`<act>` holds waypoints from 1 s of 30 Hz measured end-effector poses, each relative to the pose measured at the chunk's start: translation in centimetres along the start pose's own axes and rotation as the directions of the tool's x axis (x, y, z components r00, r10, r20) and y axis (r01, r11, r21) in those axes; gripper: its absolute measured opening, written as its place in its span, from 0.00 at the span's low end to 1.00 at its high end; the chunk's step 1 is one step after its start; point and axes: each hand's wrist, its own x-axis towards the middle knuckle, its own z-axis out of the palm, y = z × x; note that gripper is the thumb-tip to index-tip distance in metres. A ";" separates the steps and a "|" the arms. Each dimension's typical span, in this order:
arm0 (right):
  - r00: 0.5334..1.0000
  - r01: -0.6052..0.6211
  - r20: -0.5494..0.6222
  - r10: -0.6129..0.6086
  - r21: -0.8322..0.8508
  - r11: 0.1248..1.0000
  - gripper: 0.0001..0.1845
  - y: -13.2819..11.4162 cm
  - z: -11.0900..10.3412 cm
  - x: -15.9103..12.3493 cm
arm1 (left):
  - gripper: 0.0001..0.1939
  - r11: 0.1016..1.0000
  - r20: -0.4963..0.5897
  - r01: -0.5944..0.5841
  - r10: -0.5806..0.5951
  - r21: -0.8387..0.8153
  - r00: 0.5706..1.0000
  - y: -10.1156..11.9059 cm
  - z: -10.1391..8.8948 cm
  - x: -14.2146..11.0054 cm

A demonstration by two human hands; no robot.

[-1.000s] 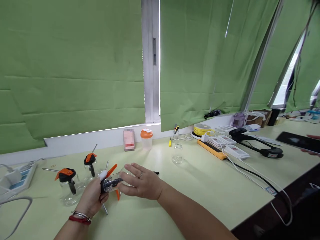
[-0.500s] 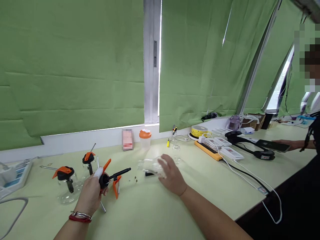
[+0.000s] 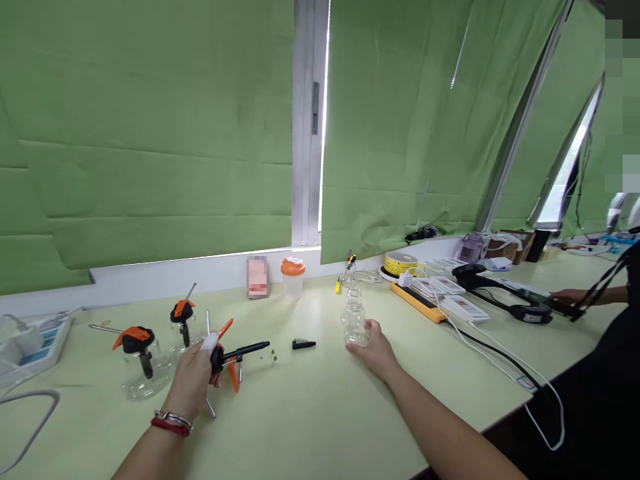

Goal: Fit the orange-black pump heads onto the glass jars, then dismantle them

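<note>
My left hand is closed around a black and orange sprayer head whose black tube points right over the table. My right hand reaches out to the right and grips a small clear glass bottle that stands upright on the pale green table. A short black part lies on the table between the two hands, with a few tiny bits near the tube's tip.
Two clear bottles with orange and black sprayer tops stand at the left. An orange-lidded cup and a pink box sit by the window sill. A power strip, cables and devices lie at the right, where another person's hand rests.
My right hand carried the clear bottle away from the sprayer head to the right and stood it upright. The left hand kept hold of the sprayer head.
</note>
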 end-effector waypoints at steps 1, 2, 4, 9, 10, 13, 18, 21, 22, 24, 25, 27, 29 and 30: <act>1.000 0.006 0.007 -0.006 -0.022 1.000 0.43 0.0 0.1 0.0 | 0.10 1.000 0.001 -0.004 0.004 0.018 1.000 0.1 0.0 -0.1; 1.000 0.008 0.015 -0.007 -0.041 0.999 0.43 0.1 0.3 0.1 | 0.10 0.999 0.002 -0.007 0.007 0.038 1.000 0.1 0.0 -0.2; 1.000 0.013 0.024 -0.012 -0.064 0.998 0.46 0.3 0.5 0.2 | 0.11 0.997 0.015 -0.018 0.017 0.076 1.000 0.1 0.0 -0.4; 0.949 0.152 -0.249 -0.195 -0.183 0.971 0.54 -1.0 0.7 -0.4 | 0.15 0.991 0.068 -0.042 0.034 0.129 0.997 -0.3 0.0 -0.3; 0.903 0.257 -0.292 -0.317 -0.226 0.940 0.52 -1.9 0.8 -1.0 | 0.16 0.990 0.072 -0.045 0.035 0.137 0.997 -0.4 0.0 -0.3; 0.761 0.555 -0.172 -0.625 -0.327 0.765 0.40 -5.5 1.7 -3.4 | 0.17 0.985 0.102 -0.047 0.030 0.165 0.994 -0.3 0.3 -0.6; 0.521 0.849 0.258 -0.814 -0.256 0.463 0.33 -11.7 5.6 -7.0 | 0.17 0.993 0.197 -0.027 0.003 0.118 0.980 0.3 0.9 -1.5; 0.401 0.915 0.337 -0.852 -0.198 0.353 0.23 -13.9 7.8 -7.3 | 0.18 0.997 0.253 -0.032 0.014 0.068 0.967 0.4 1.1 -1.9; 0.384 0.922 0.347 -0.856 -0.183 0.340 0.20 -14.5 8.2 -7.2 | 0.18 0.997 0.264 -0.051 0.034 0.057 0.964 0.4 1.1 -2.0; 0.421 0.907 0.325 -0.847 -0.163 0.389 0.15 -15.3 8.2 -6.9 | 0.17 0.986 0.227 -0.154 0.136 0.061 0.964 0.4 1.0 -2.0; 0.461 0.887 0.307 -0.832 -0.140 0.440 0.14 -15.7 7.9 -6.8 | 0.16 0.968 0.171 -0.236 0.219 0.085 0.961 0.4 0.8 -2.1; 0.563 0.814 0.294 -0.773 -0.038 0.579 0.12 -16.2 7.0 -6.6 | 0.15 0.893 0.069 -0.411 0.405 0.183 0.912 0.4 0.6 -2.1; 0.678 0.654 0.333 -0.656 0.134 0.744 0.11 -16.3 6.0 -6.5 | 0.19 0.779 0.080 -0.548 0.553 0.305 0.829 0.4 0.4 -2.3; 0.714 0.549 0.376 -0.591 0.224 0.805 0.11 -16.1 5.7 -6.5 | 0.22 0.723 0.136 -0.594 0.588 0.352 0.797 0.4 0.4 -2.4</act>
